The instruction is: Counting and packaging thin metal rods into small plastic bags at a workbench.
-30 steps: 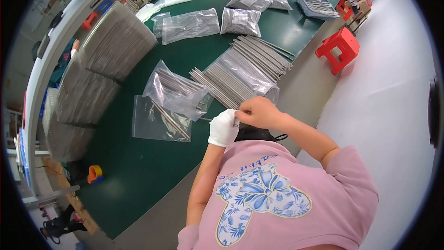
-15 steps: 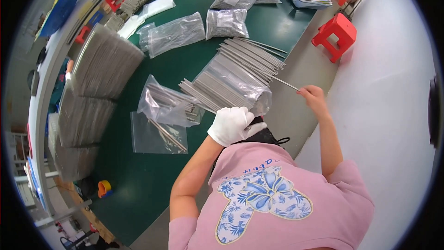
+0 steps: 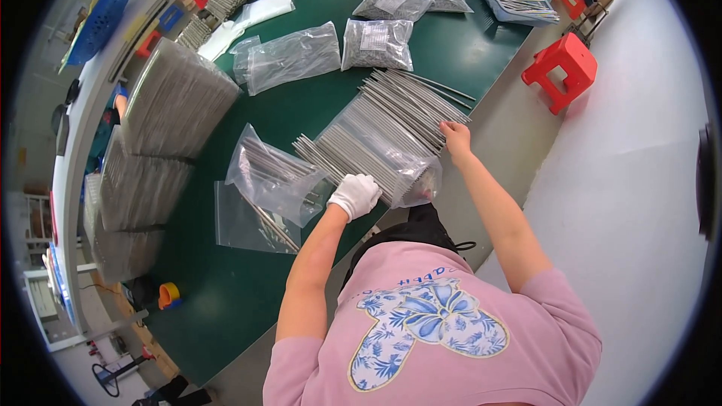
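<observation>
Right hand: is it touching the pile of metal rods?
Touching. The head view shows the right hand with fingertips on the ends of the metal rods, no gap visible.

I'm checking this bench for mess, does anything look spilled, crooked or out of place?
Nothing looks spilled or broken. The rods lie in one fanned row on the green table, a few at the far end angling away from the rest. The gloved left hand rests at their near end, the bare right hand at their edge. Bags sit crumpled beside them.

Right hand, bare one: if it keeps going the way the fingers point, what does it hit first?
Probably the pile of thin metal rods: the right hand already sits at its near edge, fingertips aimed into it. Contact unclear.
</observation>
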Demonstrator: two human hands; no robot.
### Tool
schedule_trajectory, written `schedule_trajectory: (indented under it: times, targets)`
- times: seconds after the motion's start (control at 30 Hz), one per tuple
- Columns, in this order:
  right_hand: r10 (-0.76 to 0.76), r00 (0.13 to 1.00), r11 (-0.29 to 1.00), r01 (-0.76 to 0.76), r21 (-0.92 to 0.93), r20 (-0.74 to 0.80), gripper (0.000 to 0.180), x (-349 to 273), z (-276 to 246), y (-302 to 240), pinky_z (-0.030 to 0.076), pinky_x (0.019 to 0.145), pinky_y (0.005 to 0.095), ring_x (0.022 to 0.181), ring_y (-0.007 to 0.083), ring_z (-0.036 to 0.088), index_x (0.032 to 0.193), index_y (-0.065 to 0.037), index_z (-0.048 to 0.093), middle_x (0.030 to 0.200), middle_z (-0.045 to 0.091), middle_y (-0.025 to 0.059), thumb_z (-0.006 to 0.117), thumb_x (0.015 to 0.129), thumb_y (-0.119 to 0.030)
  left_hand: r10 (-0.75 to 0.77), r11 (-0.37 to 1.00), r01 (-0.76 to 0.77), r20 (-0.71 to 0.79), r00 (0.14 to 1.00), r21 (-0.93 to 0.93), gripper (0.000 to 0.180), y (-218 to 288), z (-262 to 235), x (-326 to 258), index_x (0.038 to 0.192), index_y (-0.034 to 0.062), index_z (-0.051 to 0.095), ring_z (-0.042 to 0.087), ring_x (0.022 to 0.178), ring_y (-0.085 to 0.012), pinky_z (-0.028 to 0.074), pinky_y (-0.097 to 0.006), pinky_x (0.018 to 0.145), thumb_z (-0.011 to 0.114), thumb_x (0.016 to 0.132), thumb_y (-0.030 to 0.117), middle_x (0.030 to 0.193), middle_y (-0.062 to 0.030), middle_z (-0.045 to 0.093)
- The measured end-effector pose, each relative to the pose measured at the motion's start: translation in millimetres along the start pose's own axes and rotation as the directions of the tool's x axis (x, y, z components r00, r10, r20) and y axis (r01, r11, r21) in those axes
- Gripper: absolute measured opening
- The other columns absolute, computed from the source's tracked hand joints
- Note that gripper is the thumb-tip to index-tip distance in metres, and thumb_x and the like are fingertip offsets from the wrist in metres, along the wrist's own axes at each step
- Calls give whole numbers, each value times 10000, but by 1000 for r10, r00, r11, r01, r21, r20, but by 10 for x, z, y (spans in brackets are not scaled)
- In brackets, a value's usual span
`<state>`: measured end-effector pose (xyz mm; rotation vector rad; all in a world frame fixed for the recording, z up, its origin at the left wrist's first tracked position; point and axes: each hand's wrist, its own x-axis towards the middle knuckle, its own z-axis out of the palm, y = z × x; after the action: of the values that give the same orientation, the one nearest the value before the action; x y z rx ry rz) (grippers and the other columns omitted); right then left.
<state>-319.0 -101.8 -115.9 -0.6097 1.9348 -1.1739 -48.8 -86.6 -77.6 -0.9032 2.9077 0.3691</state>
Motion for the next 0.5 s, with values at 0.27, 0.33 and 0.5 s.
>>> schedule_trajectory:
  times: [0.27, 0.33, 0.5]
  targets:
    - [-9, 981, 987, -23, 161, 194, 179, -605, -522, 346, 284, 355, 248, 377, 78, 318, 760, -40, 546, 447, 330, -26, 456, 812, -186, -72, 993, 47, -236, 969, -109, 151, 79, 81, -243, 672, 91, 543, 538, 668, -275, 440, -402, 586, 553, 743, 224, 682, -83, 521]
    - [50, 981, 980, -84, 179, 188, 131, -880, -648, 463, 295, 365, 253, 387, 89, 323, 715, -40, 490, 463, 349, -10, 405, 786, -109, -112, 987, 80, -232, 966, -142, 125, 130, 96, -372, 693, 86, 541, 537, 678, -282, 444, -398, 593, 558, 741, 200, 691, -82, 525]
    - [-166, 976, 980, 180, -90, 138, 124, -1385, -622, 521, 383, 477, 244, 506, 107, 462, 780, -16, 537, 579, 481, 28, 469, 794, -118, -403, 901, 258, -457, 793, -348, 59, 303, 231, -900, 759, 95, 585, 555, 729, -282, 458, -380, 631, 578, 734, 148, 769, -86, 566]
